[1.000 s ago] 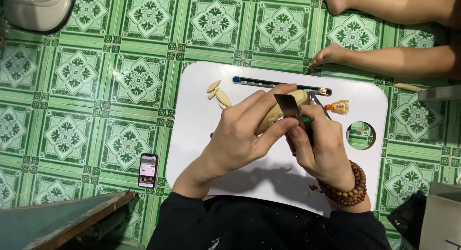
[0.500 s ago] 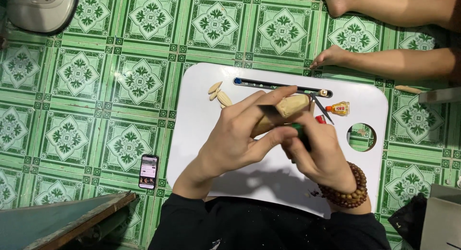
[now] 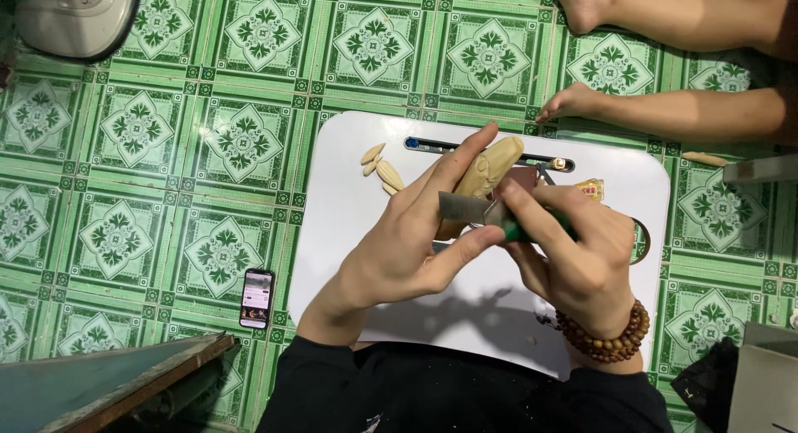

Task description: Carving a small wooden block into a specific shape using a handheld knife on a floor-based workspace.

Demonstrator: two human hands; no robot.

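Note:
My left hand (image 3: pixel 407 242) grips a pale carved wooden piece (image 3: pixel 492 169) above a white lap table (image 3: pixel 349 225). My right hand (image 3: pixel 582 258), with a brown bead bracelet on the wrist, holds a green-handled carving knife (image 3: pixel 465 207); its flat steel blade lies against the wood, and my left thumb presses near the blade. Three small pale wood pieces (image 3: pixel 378 169) lie on the table's far left. A long dark tool (image 3: pixel 432 145) rests along the table's far edge.
The floor is green patterned tile. A phone (image 3: pixel 257 297) lies on it left of the table. Another person's feet and legs (image 3: pixel 665 109) are at the top right. A white fan base (image 3: pixel 75 13) stands top left, a wooden board (image 3: pixel 100 383) bottom left.
The wooden piece has tipped up more and the blade now sits lower on it, nearer my left thumb. Both hands stay in nearly the same place.

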